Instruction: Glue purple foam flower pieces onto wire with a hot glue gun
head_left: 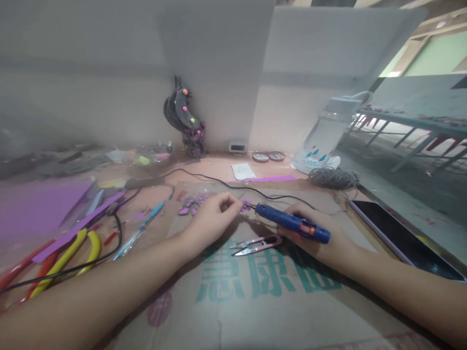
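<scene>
1. A blue glue gun (292, 222), orange-marked, is held in the closed grip of the right hand (321, 238) over the cardboard (255, 291).
2. A small purple piece (246, 206) is pinched by the left hand (213, 218) at the nozzle.
3. Pink snips (257, 244) lie just beside; pliers (69, 257) are left well apart on the worktop (219, 163).

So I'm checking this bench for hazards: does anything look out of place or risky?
Mostly ordinary craft clutter. The open thread snips lie blades apart on the cardboard between the left hand and right hand, which holds the blue glue gun. A black cord trails across the work area.
</scene>
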`<action>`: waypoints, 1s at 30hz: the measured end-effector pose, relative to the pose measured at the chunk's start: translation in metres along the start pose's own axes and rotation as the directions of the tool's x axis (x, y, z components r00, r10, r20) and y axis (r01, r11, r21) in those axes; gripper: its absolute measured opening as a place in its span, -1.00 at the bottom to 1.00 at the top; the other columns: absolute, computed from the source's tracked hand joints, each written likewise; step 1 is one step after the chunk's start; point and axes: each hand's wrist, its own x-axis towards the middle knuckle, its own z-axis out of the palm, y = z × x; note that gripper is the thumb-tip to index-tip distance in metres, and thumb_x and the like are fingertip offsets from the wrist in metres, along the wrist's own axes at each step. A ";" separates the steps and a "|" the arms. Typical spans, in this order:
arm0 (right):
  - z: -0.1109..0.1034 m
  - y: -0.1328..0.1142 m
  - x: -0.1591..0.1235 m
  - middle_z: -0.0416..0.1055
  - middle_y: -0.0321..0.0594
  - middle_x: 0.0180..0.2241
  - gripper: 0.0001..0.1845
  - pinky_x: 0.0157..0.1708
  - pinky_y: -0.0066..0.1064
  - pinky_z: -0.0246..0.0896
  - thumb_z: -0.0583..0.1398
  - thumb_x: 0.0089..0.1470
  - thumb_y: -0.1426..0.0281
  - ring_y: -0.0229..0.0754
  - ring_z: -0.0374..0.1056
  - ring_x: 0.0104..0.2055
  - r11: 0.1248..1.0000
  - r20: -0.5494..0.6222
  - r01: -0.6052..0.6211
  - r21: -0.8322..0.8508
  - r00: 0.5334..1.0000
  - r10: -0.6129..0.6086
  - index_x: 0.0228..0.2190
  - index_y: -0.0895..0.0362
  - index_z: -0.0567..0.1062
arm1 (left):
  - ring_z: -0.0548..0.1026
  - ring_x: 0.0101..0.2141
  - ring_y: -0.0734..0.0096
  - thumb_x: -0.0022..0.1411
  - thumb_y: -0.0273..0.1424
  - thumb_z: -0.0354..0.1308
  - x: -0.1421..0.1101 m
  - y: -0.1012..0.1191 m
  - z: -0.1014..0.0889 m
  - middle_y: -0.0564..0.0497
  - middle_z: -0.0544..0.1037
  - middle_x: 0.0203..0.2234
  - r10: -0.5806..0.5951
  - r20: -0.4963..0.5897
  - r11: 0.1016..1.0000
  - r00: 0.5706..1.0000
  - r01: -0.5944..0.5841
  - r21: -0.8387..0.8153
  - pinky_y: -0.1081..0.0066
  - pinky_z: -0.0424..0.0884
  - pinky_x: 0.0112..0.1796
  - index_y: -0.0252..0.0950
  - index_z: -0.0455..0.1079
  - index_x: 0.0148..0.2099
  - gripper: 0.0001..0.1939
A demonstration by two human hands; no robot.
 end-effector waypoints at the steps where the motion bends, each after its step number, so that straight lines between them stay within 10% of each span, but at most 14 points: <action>1: 0.000 -0.001 0.000 0.49 -0.30 -0.46 -0.86 -0.48 -0.37 0.31 0.23 0.06 0.25 -0.17 0.41 -0.46 1.000 -0.032 -0.003 0.011 0.999 0.003 -0.36 0.03 0.41 | 0.37 -0.50 0.46 0.24 -0.22 0.06 0.000 0.000 0.000 0.08 0.48 -0.50 0.008 -0.006 1.000 1.000 -0.008 -0.001 0.48 0.22 -0.47 -0.29 0.36 -0.40 -0.73; 11: -0.029 -0.022 0.009 0.54 -0.15 -0.28 -0.71 -0.32 -0.31 0.41 0.21 0.12 0.19 -0.10 0.48 -0.26 0.959 -0.154 -0.035 0.282 0.985 0.081 -0.16 0.06 0.42 | 0.33 -0.55 0.47 0.24 -0.17 0.07 -0.002 -0.001 0.001 0.10 0.44 -0.54 0.018 0.044 0.999 0.999 -0.017 -0.031 0.49 0.18 -0.52 -0.29 0.37 -0.36 -0.72; 19: -0.055 -0.004 0.074 0.57 -0.11 -0.29 -0.64 -0.41 -0.33 0.34 0.23 0.04 0.11 -0.02 0.47 -0.22 0.987 -0.140 -0.154 0.048 0.977 0.159 -0.26 0.13 0.56 | 0.42 -0.45 0.39 0.24 -0.20 0.06 -0.003 -0.003 0.002 0.05 0.52 -0.47 0.073 0.030 0.997 0.997 -0.074 0.027 0.47 0.22 -0.47 -0.28 0.40 -0.35 -0.74; 30: -0.003 0.051 0.160 0.56 -0.12 -0.38 -0.72 -0.21 -0.20 0.36 0.35 -0.13 0.36 -0.02 0.44 -0.25 0.965 -0.169 -0.179 0.194 0.963 0.212 -0.29 0.16 0.53 | 0.42 -0.41 0.40 0.24 -0.20 0.06 -0.002 -0.001 0.001 0.08 0.51 -0.45 0.066 0.053 0.996 0.996 -0.069 0.057 0.45 0.24 -0.39 -0.28 0.41 -0.33 -0.73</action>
